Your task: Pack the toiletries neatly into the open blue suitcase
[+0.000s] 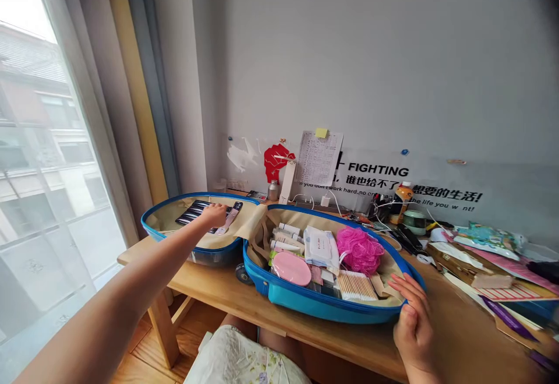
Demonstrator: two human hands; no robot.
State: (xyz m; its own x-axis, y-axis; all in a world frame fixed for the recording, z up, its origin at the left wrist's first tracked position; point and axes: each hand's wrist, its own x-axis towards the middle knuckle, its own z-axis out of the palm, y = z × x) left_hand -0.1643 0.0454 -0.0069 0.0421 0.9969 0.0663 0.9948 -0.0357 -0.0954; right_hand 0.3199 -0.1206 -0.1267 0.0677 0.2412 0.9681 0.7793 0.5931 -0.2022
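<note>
My left forearm [117, 308] stretches over a wooden desk [463, 328] beside a window [39, 139] and grey wall [349, 69]. On the desk lies an unzipped blue suitcase [314, 308], beige inside, its right half packed with toiletries [292, 268]. My left hand [213, 215] is at a dark, shiny packet [188, 212] in the left half; whether it grips, I can't tell. My right hand [413, 320] rests at the rim [418, 279], fingers relaxed, loosely unfolded.

left: window [43, 157], grey-and-yellow curtains [126, 81] beside it | far wall [371, 52]: red fist decal [274, 162], printed sheet [320, 159] with yellow note [322, 133] at its top, black FIGHTING lettering [378, 169] to the right | far right: orange bottle [399, 206], green jar [414, 221] just beside it | near right: slim purple item [510, 318]
</note>
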